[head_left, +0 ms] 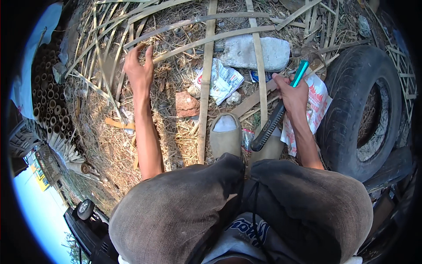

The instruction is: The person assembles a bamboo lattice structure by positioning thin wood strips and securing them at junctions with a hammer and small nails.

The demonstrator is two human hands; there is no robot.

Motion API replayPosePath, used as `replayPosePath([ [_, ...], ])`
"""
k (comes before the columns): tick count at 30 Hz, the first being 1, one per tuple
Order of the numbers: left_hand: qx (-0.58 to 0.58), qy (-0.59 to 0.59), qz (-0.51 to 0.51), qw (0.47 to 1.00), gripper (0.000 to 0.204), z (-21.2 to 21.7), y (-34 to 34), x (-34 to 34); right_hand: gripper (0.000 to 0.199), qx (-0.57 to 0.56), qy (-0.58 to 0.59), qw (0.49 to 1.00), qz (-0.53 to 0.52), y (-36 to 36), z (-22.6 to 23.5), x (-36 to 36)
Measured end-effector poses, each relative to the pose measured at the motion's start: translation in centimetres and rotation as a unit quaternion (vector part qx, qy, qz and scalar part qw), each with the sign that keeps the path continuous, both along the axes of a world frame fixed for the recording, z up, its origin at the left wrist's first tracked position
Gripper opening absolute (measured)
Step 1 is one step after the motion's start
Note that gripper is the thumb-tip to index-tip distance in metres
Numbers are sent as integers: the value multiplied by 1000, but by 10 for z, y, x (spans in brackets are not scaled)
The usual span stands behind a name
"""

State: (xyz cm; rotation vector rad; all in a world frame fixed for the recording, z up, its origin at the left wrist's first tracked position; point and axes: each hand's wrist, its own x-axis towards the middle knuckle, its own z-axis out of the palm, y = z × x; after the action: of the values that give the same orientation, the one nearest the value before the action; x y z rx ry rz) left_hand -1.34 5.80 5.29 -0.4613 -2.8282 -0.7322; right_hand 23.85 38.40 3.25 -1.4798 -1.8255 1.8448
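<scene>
My left hand [139,69] reaches out over the ground with fingers spread, its fingertips touching thin bamboo strips [132,26]. My right hand [292,93] grips a knife [278,110] with a teal handle and a long dark blade that points back toward my knees. Flat bamboo slats [206,83] lie crossed on the straw-covered ground between my hands, partly woven into a grid. My foot in a beige sandal [225,135] rests on one upright slat. My knees in grey shorts [184,207] fill the lower part of the view.
An old black tyre [351,105] lies at the right. A grey stone block [255,53], a red brick piece [186,104] and crumpled wrappers [224,81] sit among the slats. Stacked bamboo tubes [48,97] stand at the left. A white printed bag [318,105] lies under my right hand.
</scene>
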Motion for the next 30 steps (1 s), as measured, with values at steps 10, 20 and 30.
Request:
replayPosePath([
  [10,9,-38,-318,947,40,-49,153,31,41,-15,12,998,56,-23,14,4],
  [20,2,-71,-319,945,66,-40,130,56,42,-206,-27,978,31,-34,5,37],
  [30,4,-32,-338,941,65,-45,127,63,46,-272,36,960,56,-36,11,65],
])
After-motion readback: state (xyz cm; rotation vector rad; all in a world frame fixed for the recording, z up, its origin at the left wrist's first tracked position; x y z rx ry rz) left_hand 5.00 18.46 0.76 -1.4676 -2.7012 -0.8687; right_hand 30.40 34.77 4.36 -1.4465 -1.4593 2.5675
